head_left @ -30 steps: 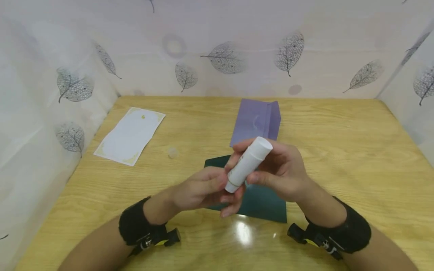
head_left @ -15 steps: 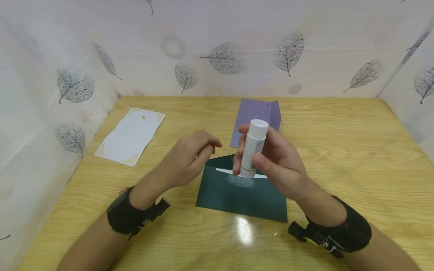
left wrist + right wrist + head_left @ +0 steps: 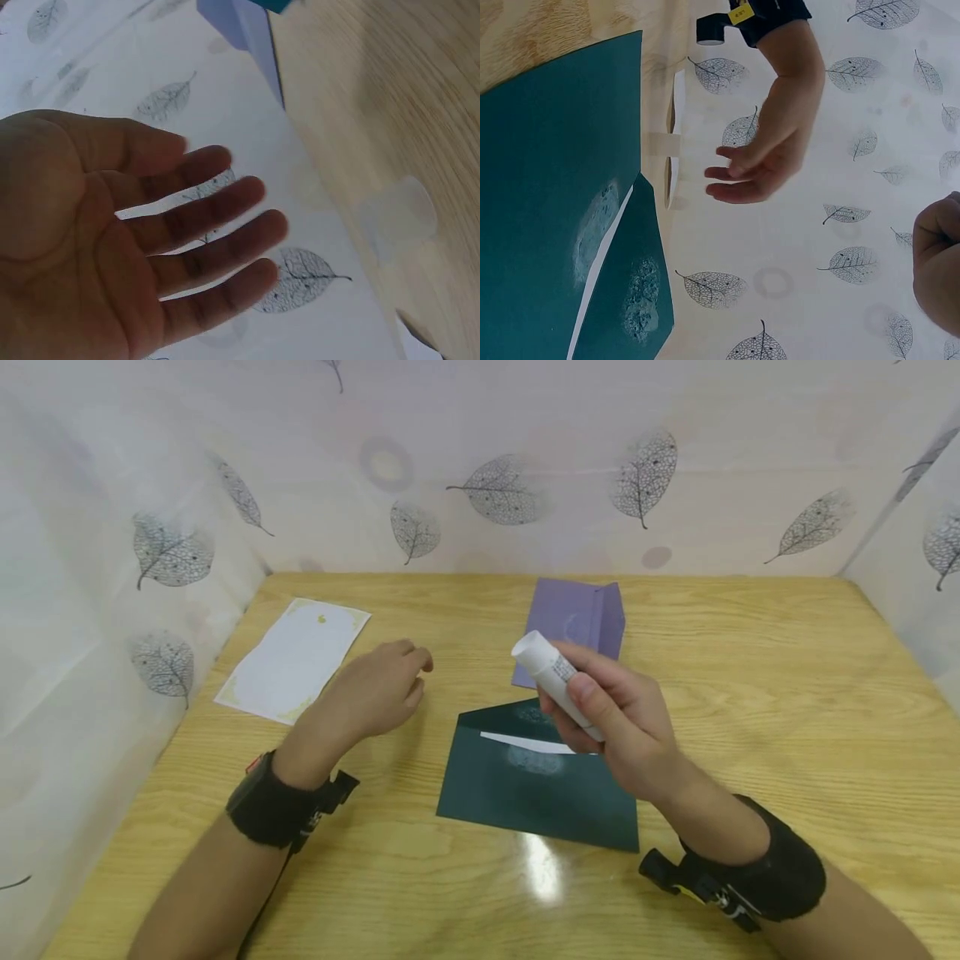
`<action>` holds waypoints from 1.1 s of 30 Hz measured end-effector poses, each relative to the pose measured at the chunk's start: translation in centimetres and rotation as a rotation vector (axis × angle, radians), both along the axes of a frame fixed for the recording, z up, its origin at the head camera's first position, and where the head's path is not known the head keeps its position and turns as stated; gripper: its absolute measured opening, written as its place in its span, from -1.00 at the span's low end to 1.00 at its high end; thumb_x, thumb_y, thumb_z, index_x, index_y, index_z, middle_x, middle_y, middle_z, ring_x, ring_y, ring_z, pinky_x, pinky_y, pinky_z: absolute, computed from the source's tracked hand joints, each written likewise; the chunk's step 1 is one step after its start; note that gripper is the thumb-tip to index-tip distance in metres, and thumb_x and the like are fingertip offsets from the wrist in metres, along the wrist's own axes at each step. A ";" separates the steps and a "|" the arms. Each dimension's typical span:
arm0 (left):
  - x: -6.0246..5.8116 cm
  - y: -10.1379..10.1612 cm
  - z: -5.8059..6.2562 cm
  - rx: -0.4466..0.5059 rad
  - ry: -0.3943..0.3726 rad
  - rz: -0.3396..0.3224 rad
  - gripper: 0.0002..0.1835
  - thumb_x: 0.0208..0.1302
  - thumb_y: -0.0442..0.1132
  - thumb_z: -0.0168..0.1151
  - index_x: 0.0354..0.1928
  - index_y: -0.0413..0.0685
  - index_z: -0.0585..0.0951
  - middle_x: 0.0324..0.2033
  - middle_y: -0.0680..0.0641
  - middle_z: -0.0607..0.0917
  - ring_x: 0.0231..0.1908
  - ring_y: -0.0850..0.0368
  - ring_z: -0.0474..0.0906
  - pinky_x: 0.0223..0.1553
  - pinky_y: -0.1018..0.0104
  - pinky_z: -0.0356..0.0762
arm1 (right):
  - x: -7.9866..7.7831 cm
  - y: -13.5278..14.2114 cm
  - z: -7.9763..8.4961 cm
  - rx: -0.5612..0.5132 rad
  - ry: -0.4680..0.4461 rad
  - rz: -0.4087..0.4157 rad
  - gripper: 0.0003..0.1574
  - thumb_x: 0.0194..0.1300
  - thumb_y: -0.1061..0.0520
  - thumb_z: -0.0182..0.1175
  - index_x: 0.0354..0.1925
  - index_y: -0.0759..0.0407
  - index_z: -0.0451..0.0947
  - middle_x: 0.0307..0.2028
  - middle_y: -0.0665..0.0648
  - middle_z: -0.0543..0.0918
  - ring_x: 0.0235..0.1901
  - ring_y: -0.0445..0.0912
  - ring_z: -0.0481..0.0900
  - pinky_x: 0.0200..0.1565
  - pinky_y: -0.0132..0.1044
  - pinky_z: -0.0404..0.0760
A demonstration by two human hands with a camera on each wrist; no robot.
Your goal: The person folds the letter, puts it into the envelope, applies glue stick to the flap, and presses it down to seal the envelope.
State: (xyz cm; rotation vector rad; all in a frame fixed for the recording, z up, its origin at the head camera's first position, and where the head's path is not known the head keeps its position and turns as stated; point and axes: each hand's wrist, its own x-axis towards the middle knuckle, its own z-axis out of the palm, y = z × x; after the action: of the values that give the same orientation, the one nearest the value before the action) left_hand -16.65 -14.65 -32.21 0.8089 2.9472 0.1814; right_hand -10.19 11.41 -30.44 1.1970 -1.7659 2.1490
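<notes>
My right hand (image 3: 626,727) has thumb and fingers pinching the white glue stick (image 3: 553,675), long axis on a slant, upper end pointing away and left, over the dark green envelope's (image 3: 540,802) flap, while my left hand (image 3: 378,687), fingers loosely spread, hangs near a small translucent cap (image 3: 401,217)!

A sheet (image 3: 296,656) is lying on the table (image 3: 765,693) to the left of the near envelope (image 3: 525,802), which is sitting before the far envelope (image 3: 566,606), while a tube (image 3: 550,670) is resting in the right hand (image 3: 626,718).
</notes>
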 end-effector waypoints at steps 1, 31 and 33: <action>-0.1 -0.2 -0.1 -0.039 -0.035 0.018 -0.69 0.27 -0.30 -0.09 0.01 -0.15 0.50 -0.03 -0.17 0.51 -0.12 -0.04 0.46 -0.23 0.13 0.50 | 0.0 0.0 0.0 0.002 0.000 -0.009 -0.60 0.41 0.29 -0.25 0.12 0.36 0.36 -0.43 0.17 0.44 -0.71 -0.16 0.22 -0.79 -0.35 0.16; -0.4 0.4 -0.2 0.355 0.063 -0.131 -0.71 0.39 -0.07 -0.05 -0.08 -0.13 0.46 -0.34 0.00 0.56 -0.38 0.18 0.45 -0.31 0.25 0.48 | -0.1 0.2 -0.2 -0.009 -0.028 -0.053 -0.62 0.36 0.32 -0.18 0.06 0.34 0.42 -0.47 0.17 0.47 -0.71 -0.16 0.21 -0.79 -0.36 0.14; 0.2 1.0 0.4 0.556 0.096 -0.208 -0.74 0.35 -0.07 0.02 -0.11 -0.10 0.49 -0.39 0.08 0.57 -0.42 0.26 0.46 -0.36 0.30 0.50 | -0.1 0.2 -0.2 -0.007 -0.035 -0.054 -0.62 0.35 0.33 -0.17 0.06 0.35 0.42 -0.47 0.18 0.47 -0.72 -0.16 0.20 -0.78 -0.36 0.13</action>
State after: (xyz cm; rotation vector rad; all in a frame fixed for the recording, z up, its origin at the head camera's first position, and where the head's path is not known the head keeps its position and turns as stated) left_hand -16.45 -13.63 -31.77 1.2015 2.8933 1.0007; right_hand -10.24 11.59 -30.64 1.1032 -1.7823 2.1569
